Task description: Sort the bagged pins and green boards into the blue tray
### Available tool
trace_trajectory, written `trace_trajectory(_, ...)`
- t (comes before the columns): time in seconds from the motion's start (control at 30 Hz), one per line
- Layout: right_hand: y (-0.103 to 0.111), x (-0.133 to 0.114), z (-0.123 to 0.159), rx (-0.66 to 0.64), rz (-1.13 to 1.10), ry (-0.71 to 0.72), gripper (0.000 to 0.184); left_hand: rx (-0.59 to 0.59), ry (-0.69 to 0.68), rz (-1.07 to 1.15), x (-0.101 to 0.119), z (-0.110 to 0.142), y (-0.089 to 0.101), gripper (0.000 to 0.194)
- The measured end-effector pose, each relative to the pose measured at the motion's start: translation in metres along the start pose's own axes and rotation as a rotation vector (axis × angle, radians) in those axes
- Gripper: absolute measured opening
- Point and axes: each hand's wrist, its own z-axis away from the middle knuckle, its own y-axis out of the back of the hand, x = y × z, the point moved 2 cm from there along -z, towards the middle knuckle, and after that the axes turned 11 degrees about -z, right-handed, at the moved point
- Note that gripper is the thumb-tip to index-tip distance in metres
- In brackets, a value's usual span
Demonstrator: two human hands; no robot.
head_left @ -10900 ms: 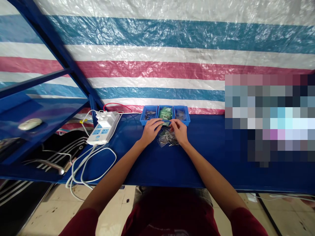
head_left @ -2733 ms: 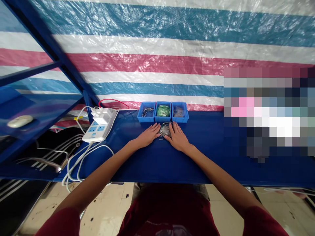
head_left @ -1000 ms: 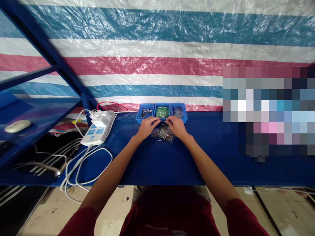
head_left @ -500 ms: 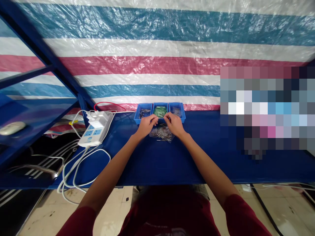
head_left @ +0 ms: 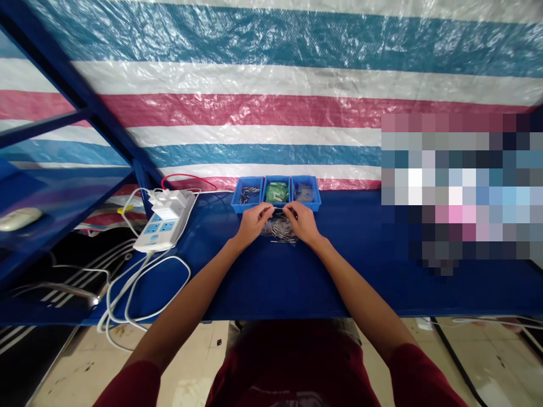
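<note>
My left hand (head_left: pixel 253 221) and my right hand (head_left: pixel 302 223) meet over a small heap of clear plastic bags and thin metal pins (head_left: pixel 279 231) on the blue table (head_left: pixel 271 271). The fingertips of both hands are pinched together around a small item between them, too small to name. Just behind stand three little blue bins: the left bin (head_left: pixel 247 194) holds metal pins, the middle bin (head_left: pixel 276 191) holds green pieces, the right bin (head_left: pixel 306 192) holds clear bags.
A white power strip (head_left: pixel 163 227) with plugs and looping white cables (head_left: pixel 144 282) lies at the left of the table. A striped tarp (head_left: pixel 271 107) hangs behind. A blue shelf (head_left: pixel 63 192) at the left carries a white mouse (head_left: pixel 17 217). A blurred patch covers the right.
About 2.7 s ago both hands lay flat beside the heap; since then they have lifted and pinched together over it. In the last second they have hardly shifted.
</note>
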Motion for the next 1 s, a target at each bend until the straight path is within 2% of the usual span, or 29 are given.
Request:
trace_trajectory(0.27,0.0,-0.003,0.001,-0.038,0.05,-0.038,0.035,0.12,-0.034,-0.011,-0.002,0.0,0.001,0.033)
trace_trajectory(0.4,-0.002,-0.002,0.003,-0.053,0.05,-0.028,0.035,0.124,-0.044,-0.032,-0.004,0.001,0.001,0.033)
trace_trajectory(0.6,-0.003,-0.001,0.004,-0.008,0.009,-0.02,0.029,0.079,-0.044,-0.068,-0.006,0.003,-0.001,0.033)
trace_trajectory(0.8,-0.004,-0.001,0.005,-0.014,0.019,0.014,0.031,0.097,0.026,0.063,0.001,0.003,0.001,0.033)
trace_trajectory(1.0,-0.003,-0.005,0.006,-0.028,0.038,0.022,0.036,0.096,0.047,0.093,0.006,0.003,0.003,0.033)
